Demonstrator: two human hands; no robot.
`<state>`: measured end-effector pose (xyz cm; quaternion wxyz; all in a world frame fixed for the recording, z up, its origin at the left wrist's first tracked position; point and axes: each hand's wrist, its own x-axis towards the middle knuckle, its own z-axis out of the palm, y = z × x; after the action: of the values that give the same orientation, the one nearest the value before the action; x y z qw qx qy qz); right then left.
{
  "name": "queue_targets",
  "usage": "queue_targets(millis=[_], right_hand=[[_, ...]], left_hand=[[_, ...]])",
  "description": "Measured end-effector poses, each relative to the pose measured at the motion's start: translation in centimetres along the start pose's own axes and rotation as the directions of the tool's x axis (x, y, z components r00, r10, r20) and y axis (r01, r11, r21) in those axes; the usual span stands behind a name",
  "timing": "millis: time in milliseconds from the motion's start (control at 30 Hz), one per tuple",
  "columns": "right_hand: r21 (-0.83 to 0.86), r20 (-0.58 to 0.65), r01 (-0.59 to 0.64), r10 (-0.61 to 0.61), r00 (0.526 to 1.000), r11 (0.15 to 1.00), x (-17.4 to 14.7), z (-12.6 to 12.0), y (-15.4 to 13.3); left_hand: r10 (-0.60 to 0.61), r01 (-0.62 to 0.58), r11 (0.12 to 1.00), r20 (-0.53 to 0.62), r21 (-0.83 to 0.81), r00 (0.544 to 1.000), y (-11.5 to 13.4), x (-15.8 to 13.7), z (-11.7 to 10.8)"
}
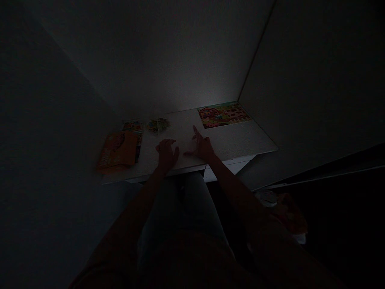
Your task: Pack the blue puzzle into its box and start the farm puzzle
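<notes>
The scene is very dark. My left hand (166,153) rests over the near edge of a small white table (240,140), fingers loosely apart, holding nothing. My right hand (202,145) lies beside it on the tabletop with fingers spread and the index finger pointing away, also holding nothing. A colourful picture board (223,114) with a farm scene lies flat at the table's far right corner. An orange box (117,151) sits at the table's left end, left of my left hand. A small heap of coloured pieces (158,124) lies beyond the left hand.
The table stands in a corner between pale walls on the left, back and right. A second flat coloured card (131,126) lies behind the orange box. My legs are under the table's near edge. A dim orange and white object (285,212) lies on the floor at right.
</notes>
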<state>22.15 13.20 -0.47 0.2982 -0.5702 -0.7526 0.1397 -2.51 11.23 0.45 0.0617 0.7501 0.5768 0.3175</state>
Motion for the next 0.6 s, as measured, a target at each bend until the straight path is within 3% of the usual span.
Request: queue_targets(millis=[167, 467, 600], right_hand=[[-0.146, 0.032, 0.046, -0.042, 0.999, 0.988, -0.5, 0.0, -0.5], [-0.113, 0.045, 0.231, -0.228, 0.973, 0.966, -0.8, 0.4, -0.1], [-0.111, 0.084, 0.229, -0.22, 0.972, 0.967, -0.6, 1.0, 0.1]], left_hand=[[0.074, -0.069, 0.996, 0.1, -0.051, 0.992, 2.2, -0.3, 1.6], [-0.07, 0.086, 0.966, 0.072, -0.243, 0.995, 2.9, 0.7, 3.5], [-0.106, 0.112, 0.939, 0.037, -0.325, 0.994, 2.4, 0.4, 3.3]])
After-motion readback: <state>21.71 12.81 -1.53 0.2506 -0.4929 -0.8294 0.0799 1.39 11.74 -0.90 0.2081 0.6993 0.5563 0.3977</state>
